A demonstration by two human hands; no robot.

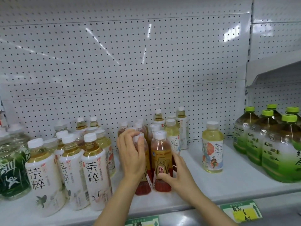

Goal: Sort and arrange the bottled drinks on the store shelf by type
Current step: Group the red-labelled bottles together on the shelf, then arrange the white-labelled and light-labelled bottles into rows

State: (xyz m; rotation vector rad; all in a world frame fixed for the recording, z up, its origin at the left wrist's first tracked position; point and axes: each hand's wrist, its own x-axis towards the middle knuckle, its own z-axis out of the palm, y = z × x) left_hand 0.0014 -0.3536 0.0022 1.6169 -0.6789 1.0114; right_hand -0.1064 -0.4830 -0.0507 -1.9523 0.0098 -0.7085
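Note:
Two red-and-gold tea bottles stand side by side at the shelf's middle front. My left hand [131, 154] is wrapped around the neck and upper body of the left red bottle [143, 185]. My right hand [177, 175] grips the lower right side of the right red bottle [161, 154]. More red bottles [124, 128] stand behind them. White-labelled tea bottles [94, 170] fill the left front. Pale yellow tea bottles [172, 136] stand behind the red ones, and one pale yellow bottle [212, 145] stands alone to the right.
Large green-capped green tea bottles [275, 144] crowd the right end of the white shelf [211, 190]. A dark green bamboo-print bottle [11, 170] stands at the far left. A white pegboard [130, 70] backs the shelf. Green price tags [241, 211] hang on the front edge.

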